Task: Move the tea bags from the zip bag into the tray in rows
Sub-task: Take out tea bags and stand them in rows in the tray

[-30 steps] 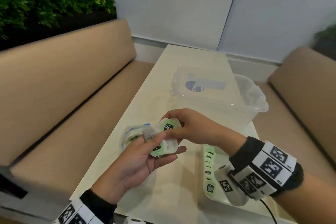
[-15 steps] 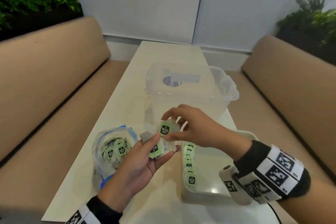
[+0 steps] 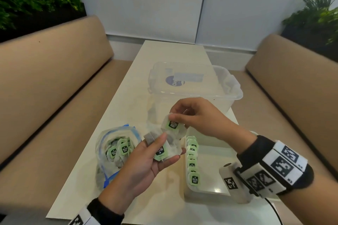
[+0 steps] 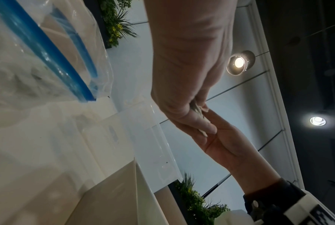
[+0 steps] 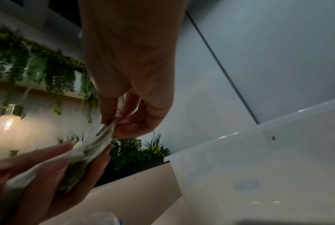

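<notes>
From the head view, my left hand (image 3: 144, 162) holds a small bunch of tea bags (image 3: 164, 149) under its thumb; I cannot count them. My right hand (image 3: 193, 115) pinches one bag (image 3: 172, 125) just above the bunch. One row of about seven bags (image 3: 192, 160) lies along the tray (image 3: 210, 191)'s left wall. The open zip bag (image 3: 113, 150) lies left of it, with several more inside. One clear bin (image 3: 192, 86) stands behind.

The left wrist view shows both hands meeting beside the zip bag's blue seal (image 4: 53, 60).

The right wrist view shows my right fingertips (image 5: 109, 120) gripping the bag's top edge.
</notes>
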Tool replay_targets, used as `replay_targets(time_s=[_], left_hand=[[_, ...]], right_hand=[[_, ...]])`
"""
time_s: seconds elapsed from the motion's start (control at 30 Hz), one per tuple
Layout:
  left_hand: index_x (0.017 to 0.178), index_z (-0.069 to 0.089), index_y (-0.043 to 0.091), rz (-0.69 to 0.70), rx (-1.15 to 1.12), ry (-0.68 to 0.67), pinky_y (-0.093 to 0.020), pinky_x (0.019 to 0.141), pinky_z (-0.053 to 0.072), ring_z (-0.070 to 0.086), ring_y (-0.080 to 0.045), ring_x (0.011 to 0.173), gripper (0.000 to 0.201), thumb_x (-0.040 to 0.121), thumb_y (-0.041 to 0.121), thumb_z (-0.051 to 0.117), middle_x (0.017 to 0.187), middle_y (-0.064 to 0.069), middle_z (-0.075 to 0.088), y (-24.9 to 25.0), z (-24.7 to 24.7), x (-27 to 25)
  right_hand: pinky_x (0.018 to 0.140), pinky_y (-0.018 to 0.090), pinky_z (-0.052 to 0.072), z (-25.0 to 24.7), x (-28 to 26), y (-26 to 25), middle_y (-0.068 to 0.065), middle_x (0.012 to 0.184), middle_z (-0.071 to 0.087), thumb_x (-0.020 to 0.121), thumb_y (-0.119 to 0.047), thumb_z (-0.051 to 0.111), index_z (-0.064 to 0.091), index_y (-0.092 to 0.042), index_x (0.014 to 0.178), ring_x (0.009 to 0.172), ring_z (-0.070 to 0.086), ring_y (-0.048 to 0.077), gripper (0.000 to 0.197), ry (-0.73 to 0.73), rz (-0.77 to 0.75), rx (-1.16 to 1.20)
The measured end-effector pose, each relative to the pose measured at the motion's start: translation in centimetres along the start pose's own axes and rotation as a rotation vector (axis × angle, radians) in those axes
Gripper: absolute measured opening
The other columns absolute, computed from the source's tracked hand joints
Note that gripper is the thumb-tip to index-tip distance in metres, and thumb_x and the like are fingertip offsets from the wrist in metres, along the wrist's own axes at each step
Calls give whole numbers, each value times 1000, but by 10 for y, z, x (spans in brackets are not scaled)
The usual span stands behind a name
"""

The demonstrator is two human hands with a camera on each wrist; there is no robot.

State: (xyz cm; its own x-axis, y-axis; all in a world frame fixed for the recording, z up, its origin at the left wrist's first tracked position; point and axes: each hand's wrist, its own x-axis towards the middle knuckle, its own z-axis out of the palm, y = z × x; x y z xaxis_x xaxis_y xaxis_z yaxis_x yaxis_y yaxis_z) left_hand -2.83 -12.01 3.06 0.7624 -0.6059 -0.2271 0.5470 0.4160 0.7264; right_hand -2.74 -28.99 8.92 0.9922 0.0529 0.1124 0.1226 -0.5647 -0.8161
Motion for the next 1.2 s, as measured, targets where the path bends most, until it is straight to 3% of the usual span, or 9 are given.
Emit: replay_targets(time_s=[0.2, 0.3, 0.43, 0.5, 0.7, 0.87, 1.03, 1.13, 1.2], left_hand=[[111, 61, 3, 37, 8, 24, -23, 54, 57, 72, -31, 87, 35, 78, 14, 59, 97, -11, 74, -1, -7, 0], [106, 62, 6, 55, 81, 54, -23, 52, 56, 73, -28, 83, 21, 87, 5, 56, 92, -10, 75, -4, -12, 0], [107, 65, 19, 57, 233, 11, -24, 53, 55, 72, -30, 85, 31, 86, -4, 57, 98, -5, 74, -5, -9, -1], [107, 65, 20, 64, 269, -9, -24, 54, 54, 73, -29, 83, 33, 80, 1, 65, 97, -5, 74, -3, -4, -1], [106, 64, 17, 152, 321, -31, -23, 53, 54, 72, -25, 70, 46, 61, 24, 70, 88, -5, 75, 6, 11, -4], [101, 65, 18, 240, 341, 43, -24, 49, 52, 71, -28, 65, 34, 69, 29, 66, 83, -6, 75, 5, 14, -1], [96, 67, 19, 255, 377, 75, -24, 52, 53, 71, -28, 66, 20, 76, 25, 65, 81, -6, 75, -2, 9, 4], [99, 68, 17, 235, 395, 125, -23, 53, 54, 72, -29, 67, 14, 85, 16, 64, 83, -6, 74, -7, -4, 8], [98, 68, 14, 222, 407, 168, -23, 53, 55, 72, -29, 67, 13, 86, 14, 62, 82, -5, 75, -8, -17, 10]], right_hand=[[62, 32, 59, -9, 0, -6, 7, 84, 62, 92, -19, 58, 58, -11, 86, 70, 63, 15, 9, -25, 83, 125], [58, 29, 58, -19, 1, -16, 8, 81, 64, 90, -18, 60, 59, -16, 84, 71, 63, 17, 7, -2, 5, 58], [64, 27, 57, -32, -2, -37, 0, 77, 69, 82, -22, 66, 63, -17, 83, 74, 68, 22, 6, -61, -119, 38], [68, 27, 57, -34, -4, -44, -4, 79, 70, 80, -23, 67, 65, -17, 84, 74, 70, 19, 8, -120, -142, -17], [65, 12, 50, -35, -7, -52, -19, 73, 64, 85, -9, 67, 63, -23, 90, 63, 64, 0, 15, -181, -189, -261], [64, 11, 49, -35, -9, -52, -20, 77, 62, 86, -8, 65, 63, -24, 92, 64, 63, 2, 17, -165, -229, -320], [66, 11, 50, -35, -12, -49, -10, 88, 64, 89, -9, 58, 58, -28, 97, 73, 63, 4, 21, -128, -273, -395], [64, 7, 46, -42, -18, -49, -13, 81, 61, 89, -9, 58, 48, -31, 93, 73, 61, 2, 24, -85, -285, -426], [64, 8, 45, -49, -21, -43, -12, 75, 63, 87, -8, 59, 52, -27, 85, 70, 60, 3, 20, -109, -298, -487]])
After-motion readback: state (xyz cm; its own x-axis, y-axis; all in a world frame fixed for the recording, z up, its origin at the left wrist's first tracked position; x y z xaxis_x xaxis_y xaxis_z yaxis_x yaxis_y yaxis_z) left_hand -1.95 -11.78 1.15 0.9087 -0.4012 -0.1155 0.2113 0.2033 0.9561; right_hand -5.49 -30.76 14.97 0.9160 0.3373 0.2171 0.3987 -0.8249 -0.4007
